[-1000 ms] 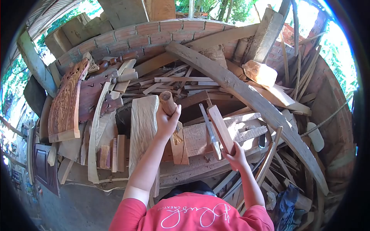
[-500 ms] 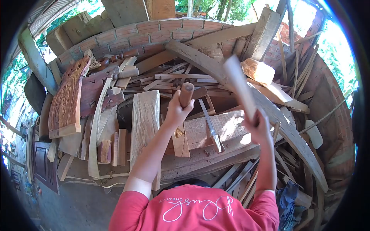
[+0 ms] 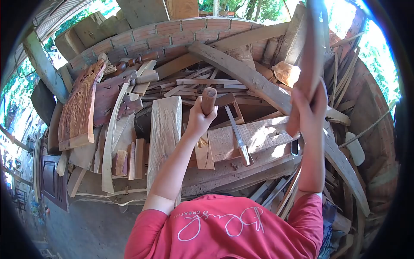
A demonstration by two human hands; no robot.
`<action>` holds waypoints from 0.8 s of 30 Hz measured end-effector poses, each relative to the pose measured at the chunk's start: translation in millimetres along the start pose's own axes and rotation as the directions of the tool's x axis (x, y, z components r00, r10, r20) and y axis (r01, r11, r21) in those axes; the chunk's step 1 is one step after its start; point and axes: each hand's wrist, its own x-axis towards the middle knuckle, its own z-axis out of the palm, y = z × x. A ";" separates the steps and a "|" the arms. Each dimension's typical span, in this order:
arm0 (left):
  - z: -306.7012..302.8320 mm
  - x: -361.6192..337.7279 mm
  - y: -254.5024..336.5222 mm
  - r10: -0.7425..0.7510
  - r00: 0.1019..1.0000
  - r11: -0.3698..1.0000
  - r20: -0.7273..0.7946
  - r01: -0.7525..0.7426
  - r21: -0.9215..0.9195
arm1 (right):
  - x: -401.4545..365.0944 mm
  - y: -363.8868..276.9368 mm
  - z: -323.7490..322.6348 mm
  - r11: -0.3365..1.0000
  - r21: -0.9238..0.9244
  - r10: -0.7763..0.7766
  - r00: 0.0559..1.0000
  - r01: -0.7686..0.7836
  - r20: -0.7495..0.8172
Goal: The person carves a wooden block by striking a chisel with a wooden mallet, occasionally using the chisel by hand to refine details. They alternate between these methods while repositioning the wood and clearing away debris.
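My left hand point(image 3: 200, 119) is wrapped round an upright wooden handle point(image 3: 209, 100), whose lower end is hidden; just below it lies a small wooden piece point(image 3: 204, 154) with a notch cut in it. My right hand point(image 3: 309, 105) grips a long wooden mallet point(image 3: 309, 56), raised and blurred at the top. Between the two hands, a saw point(image 3: 236, 134) with a pale handle rests across a thick board point(image 3: 263, 137). Left of my left arm stands a wide pale wood block point(image 3: 165, 129).
A carved reddish panel point(image 3: 79, 108) leans at the left. Scrap sticks point(image 3: 207, 82) are piled behind the bench. A long beam point(image 3: 241, 71) slants down to the right, before a curved brick wall point(image 3: 172, 32). A plastic bottle point(image 3: 286, 72) lies near the mallet.
My right hand has risen and moved right, and the mallet has swung up with it. My left hand still holds the handle in nearly the same place.
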 end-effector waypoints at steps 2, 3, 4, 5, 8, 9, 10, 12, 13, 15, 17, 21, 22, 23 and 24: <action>6.3 -2.5 1.2 -0.039 0.999 0.999 0.032 0.039 0.002 | -8.3 22.4 19.5 0.937 0.326 -0.113 0.992 0.126 -0.061; 11.4 -2.6 8.1 0.045 0.998 0.999 0.034 -0.044 -0.025 | -12.6 17.7 19.4 0.978 -0.180 -0.080 0.987 0.105 0.140; 15.2 1.5 15.2 0.137 0.990 0.989 0.024 -0.136 -0.050 | -3.7 11.3 15.9 0.884 -0.436 0.048 0.895 0.168 0.443; 12.8 -0.8 21.2 0.025 0.992 1.000 0.121 -0.025 -0.002 | -1.1 2.7 12.9 0.727 -0.622 0.267 0.715 0.291 0.646; 13.5 -2.3 29.2 0.019 0.987 0.998 0.160 -0.029 0.063 | 14.9 -6.1 -16.6 0.904 -0.407 0.067 0.894 0.134 0.443; 14.1 0.4 25.2 0.020 0.989 0.997 0.148 -0.031 0.070 | 12.6 -17.4 -19.9 0.969 -0.242 0.101 0.969 -0.044 0.227; 14.4 0.6 21.1 0.034 0.991 0.998 0.130 -0.041 0.047 | 16.1 -14.0 -14.9 0.999 -0.013 -0.051 0.999 0.051 -0.002; 13.8 -0.4 17.1 0.055 0.994 0.998 0.090 -0.058 0.027 | 12.7 9.8 -4.1 0.962 0.196 -0.140 0.959 0.191 -0.248; 11.7 -0.8 16.9 0.055 0.995 0.998 0.081 -0.057 0.030 | 2.0 30.7 -0.6 0.956 0.239 -0.130 0.977 0.169 -0.171; 9.7 0.7 17.8 0.035 0.994 0.999 0.108 -0.038 0.027 | -10.1 27.4 2.3 0.916 -0.385 -0.010 0.968 0.109 0.250; 12.2 1.1 17.1 0.041 0.995 0.999 0.096 -0.043 0.011 | -18.1 17.1 8.1 0.776 -0.540 0.120 0.765 0.325 0.633; 8.1 0.2 16.6 0.030 0.995 0.998 0.091 -0.034 0.043 | -10.3 16.1 -16.4 0.959 -0.285 0.094 0.954 -0.009 0.286; 7.2 0.9 16.6 0.028 0.996 0.999 0.087 -0.030 0.015 | -14.6 27.5 -10.6 0.997 -0.041 0.064 0.997 -0.062 0.044; 6.4 0.6 17.4 0.024 0.996 1.000 0.085 -0.025 0.006 | -18.7 37.2 -4.3 0.976 0.211 0.092 0.976 -0.049 -0.200; 4.3 1.7 21.0 -0.010 0.995 1.000 0.103 0.008 0.020 | -23.0 33.4 6.2 0.921 0.387 0.044 0.976 0.043 -0.213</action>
